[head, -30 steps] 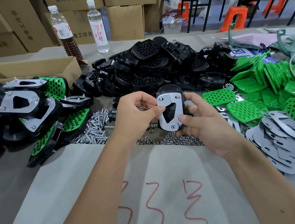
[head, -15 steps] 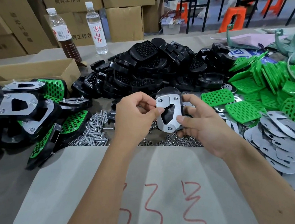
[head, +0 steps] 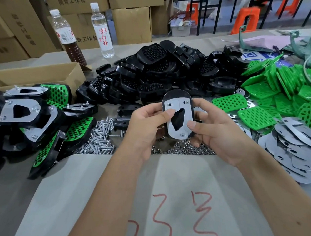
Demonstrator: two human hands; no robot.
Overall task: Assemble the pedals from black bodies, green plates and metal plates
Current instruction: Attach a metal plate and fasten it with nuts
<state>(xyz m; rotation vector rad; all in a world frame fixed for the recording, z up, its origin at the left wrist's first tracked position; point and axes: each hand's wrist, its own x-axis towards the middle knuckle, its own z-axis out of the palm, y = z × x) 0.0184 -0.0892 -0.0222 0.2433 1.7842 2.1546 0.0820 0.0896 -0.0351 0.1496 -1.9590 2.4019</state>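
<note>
A pedal point(head: 180, 105) with a black body and a metal plate facing me is held upright above the table's middle. My left hand point(head: 146, 124) grips its left edge, thumb on the metal plate. My right hand point(head: 217, 128) grips its right edge, thumb on the plate's lower right. Three bolt ends poke through the plate. Behind lies a heap of black bodies point(head: 163, 73). Green plates point(head: 283, 94) are piled at the right, with loose metal plates point(head: 297, 147) in front of them. Finished pedals point(head: 30, 115) are stacked at the left.
Loose bolts point(head: 99, 137) and nuts point(head: 182, 149) lie under my hands. A grey sheet point(head: 144, 200) with red marks covers the near table. An open cardboard box point(head: 33, 74) sits at the left, two bottles point(head: 102, 29) behind it, with cartons and orange stools farther back.
Both hands keep hold of the pedal and have tilted it a little. My left thumb has slid lower onto the metal plate.
</note>
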